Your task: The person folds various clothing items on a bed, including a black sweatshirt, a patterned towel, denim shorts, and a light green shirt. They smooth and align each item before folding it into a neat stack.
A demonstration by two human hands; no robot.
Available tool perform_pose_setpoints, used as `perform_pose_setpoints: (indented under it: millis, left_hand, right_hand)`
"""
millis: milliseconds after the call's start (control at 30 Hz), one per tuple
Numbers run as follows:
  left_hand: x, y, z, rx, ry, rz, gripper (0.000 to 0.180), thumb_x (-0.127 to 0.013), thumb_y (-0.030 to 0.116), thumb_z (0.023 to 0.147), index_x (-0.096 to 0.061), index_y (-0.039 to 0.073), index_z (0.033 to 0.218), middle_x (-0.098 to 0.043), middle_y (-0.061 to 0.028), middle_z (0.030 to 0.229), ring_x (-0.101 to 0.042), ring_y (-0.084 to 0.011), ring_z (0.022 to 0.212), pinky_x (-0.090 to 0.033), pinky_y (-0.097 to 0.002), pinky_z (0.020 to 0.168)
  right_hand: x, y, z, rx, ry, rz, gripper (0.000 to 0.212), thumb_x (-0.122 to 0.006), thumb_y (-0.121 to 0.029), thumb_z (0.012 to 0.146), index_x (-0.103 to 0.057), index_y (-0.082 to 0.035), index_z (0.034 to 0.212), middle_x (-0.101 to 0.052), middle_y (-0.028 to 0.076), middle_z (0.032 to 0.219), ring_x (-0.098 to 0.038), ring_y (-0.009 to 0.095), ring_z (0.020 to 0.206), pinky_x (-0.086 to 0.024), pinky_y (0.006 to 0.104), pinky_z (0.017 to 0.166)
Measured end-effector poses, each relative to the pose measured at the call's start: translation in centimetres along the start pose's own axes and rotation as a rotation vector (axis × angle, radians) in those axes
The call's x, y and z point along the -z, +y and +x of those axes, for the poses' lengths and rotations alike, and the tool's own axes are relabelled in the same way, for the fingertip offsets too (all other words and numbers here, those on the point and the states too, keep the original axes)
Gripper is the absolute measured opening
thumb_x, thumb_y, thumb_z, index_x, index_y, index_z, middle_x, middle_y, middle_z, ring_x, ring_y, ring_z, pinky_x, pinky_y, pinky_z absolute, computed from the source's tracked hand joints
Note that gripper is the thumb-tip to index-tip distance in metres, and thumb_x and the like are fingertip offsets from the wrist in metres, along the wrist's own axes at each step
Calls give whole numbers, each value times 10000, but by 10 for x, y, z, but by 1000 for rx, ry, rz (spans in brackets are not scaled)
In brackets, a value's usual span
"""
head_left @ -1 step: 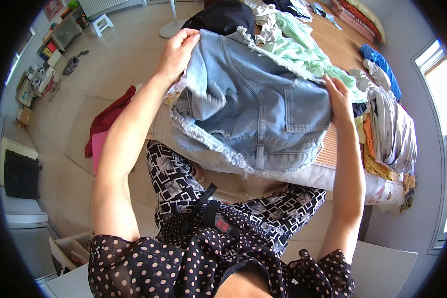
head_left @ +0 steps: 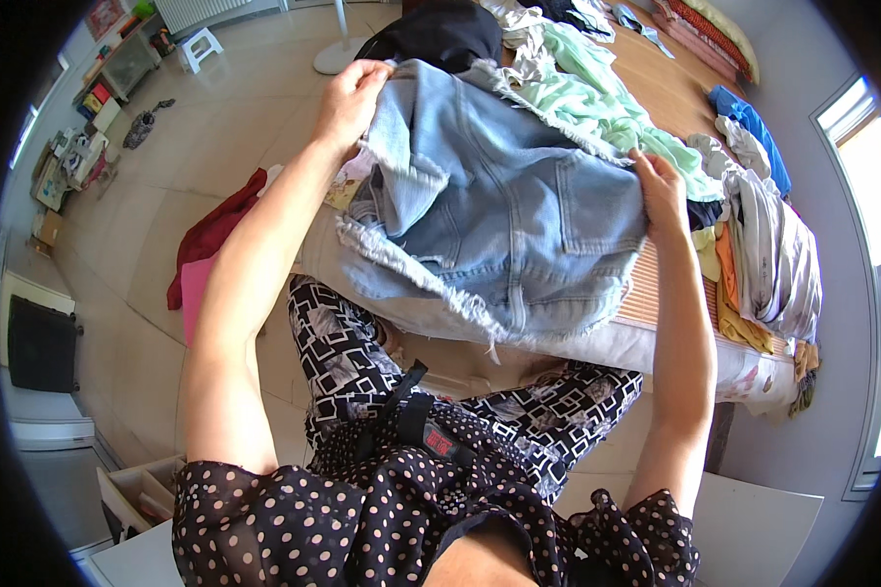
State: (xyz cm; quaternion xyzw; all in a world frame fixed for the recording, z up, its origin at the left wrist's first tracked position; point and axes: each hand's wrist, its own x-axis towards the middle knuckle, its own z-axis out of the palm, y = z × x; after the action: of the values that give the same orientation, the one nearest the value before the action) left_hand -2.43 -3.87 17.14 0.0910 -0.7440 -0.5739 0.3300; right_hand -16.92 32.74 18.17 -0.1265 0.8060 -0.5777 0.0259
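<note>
A light blue denim garment [head_left: 494, 210] with frayed white edges and patch pockets is stretched between my hands, over the near edge of the bed. Whether it is shorts or a skirt I cannot tell. My left hand [head_left: 354, 103] pinches its upper left corner. At the far right end of the upper frayed edge, my right hand [head_left: 661, 191] grips it between thumb and fingers. A flap folds over below my left hand, and the lower frayed edge hangs slack toward my knees. Mint green cloth [head_left: 587, 88] lies just beyond the garment.
Stacked folded clothes [head_left: 768, 254] sit on the bed at the right, near blue cloth [head_left: 754, 127]. A black bundle [head_left: 436, 37] is at the far middle. Dark red cloth [head_left: 215, 230] lies left of my left arm. A white stool [head_left: 202, 49] stands on the tiled floor.
My right hand has shifted slightly left, and the garment's right side with it. The flap beneath my left hand has swung a little and blurs less. Both hands keep their grip.
</note>
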Motion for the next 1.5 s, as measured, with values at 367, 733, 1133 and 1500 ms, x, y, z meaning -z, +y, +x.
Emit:
perform_pose_setpoints:
  millis: [367, 733, 1133, 1500]
  left_hand:
    - [10, 12, -126, -448, -520, 589, 677, -652, 587, 676, -534, 151, 1181, -266, -189, 1391, -271, -363, 1289, -263, -459, 1041]
    - [85, -28, -86, 274, 185, 25, 149, -485, 178, 923, -545, 43, 942, -595, -16, 905, -562, -83, 855, -472, -248, 732]
    - [-4, 36, -150, -658, -529, 556, 265, -655, 138, 743, -613, 57, 991, -572, -92, 1110, -558, -256, 1006, -469, -337, 857]
    - [-10, 10, -170, -479, -367, 702, 98, -647, 14, 702, -564, 18, 754, -548, -97, 1074, -527, -262, 991, -435, -345, 837]
  right_hand:
    - [37, 78, -54, -312, -272, 271, 464, -584, -331, 857, -505, -11, 1184, -584, 50, 993, -540, 110, 862, -422, 245, 713]
    - [31, 111, -52, -122, -79, -254, 258, -659, -215, 778, -615, 25, 862, -605, 73, 722, -538, 121, 652, -440, 258, 602]
    - [-18, 33, -142, 342, -346, -622, 219, -654, -119, 771, -599, -12, 954, -595, 124, 893, -613, 223, 740, -488, 303, 636]
    - [-49, 45, -116, -546, 276, 1374, 299, -589, -167, 849, -513, -8, 1091, -582, 107, 1057, -547, 258, 1015, -400, 423, 960]
